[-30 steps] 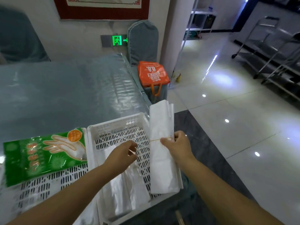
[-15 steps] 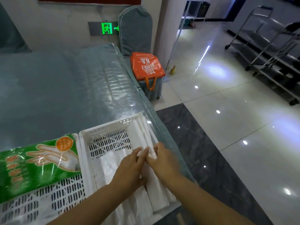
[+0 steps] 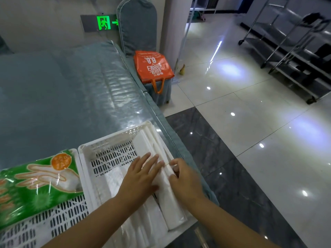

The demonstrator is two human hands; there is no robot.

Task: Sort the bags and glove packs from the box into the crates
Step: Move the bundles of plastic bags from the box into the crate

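Both hands (image 3: 161, 176) flat on bag bundle (image 3: 168, 199)

Glossy pale floor tiles (image 3: 250, 108) reflect ceiling lights at right, steel trolleys (image 3: 293, 56) upper right, green exit sign (image 3: 103, 23) upper left.

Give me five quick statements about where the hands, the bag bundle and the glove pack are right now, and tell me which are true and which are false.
1. The white bag bundle lies inside the right-hand white crate. True.
2. The left hand rests flat, fingers spread, on the bundle. True.
3. The green glove pack lies in the same crate as the bundle. False: it lies on the neighbouring crate to the left.
4. The right hand is raised well clear of the crate. False: it is down at the bundle's right edge, by its rubber band.
5. An orange bag sits on a covered chair beyond the table. True.
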